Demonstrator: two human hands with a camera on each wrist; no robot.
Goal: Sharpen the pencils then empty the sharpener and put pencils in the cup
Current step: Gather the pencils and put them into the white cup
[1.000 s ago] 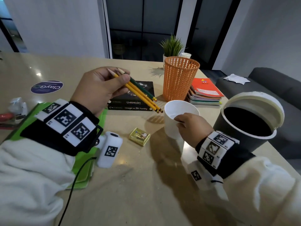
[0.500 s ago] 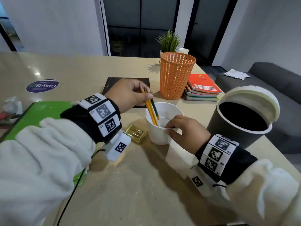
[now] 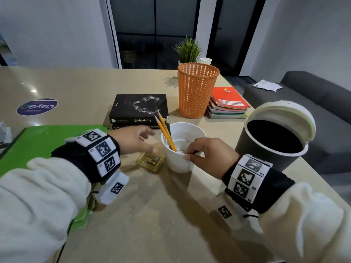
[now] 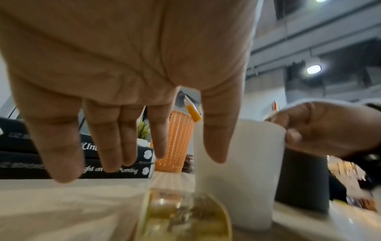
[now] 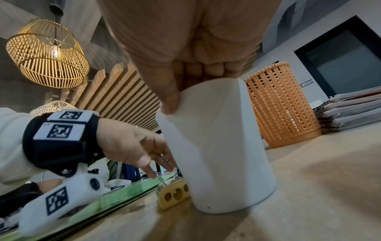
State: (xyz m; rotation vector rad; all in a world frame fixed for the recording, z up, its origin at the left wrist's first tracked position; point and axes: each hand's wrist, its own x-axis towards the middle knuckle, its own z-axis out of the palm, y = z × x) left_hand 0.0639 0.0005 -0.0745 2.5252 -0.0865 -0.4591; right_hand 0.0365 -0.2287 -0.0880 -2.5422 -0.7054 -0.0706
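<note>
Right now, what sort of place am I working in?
Probably an office lounge or shared workspace, not a workshop. A long beige table carries stacked notebooks, two black books and an orange mesh basket; a grey sofa sits alongside, and woven pendant lamps hang overhead.

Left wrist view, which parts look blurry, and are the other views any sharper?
Left wrist view: the yellow sharpener at the bottom is a soft blur; the book spines behind stay readable. Head view: the left hand's fingers smear slightly. Right wrist view: the white cup is crisp.
</note>
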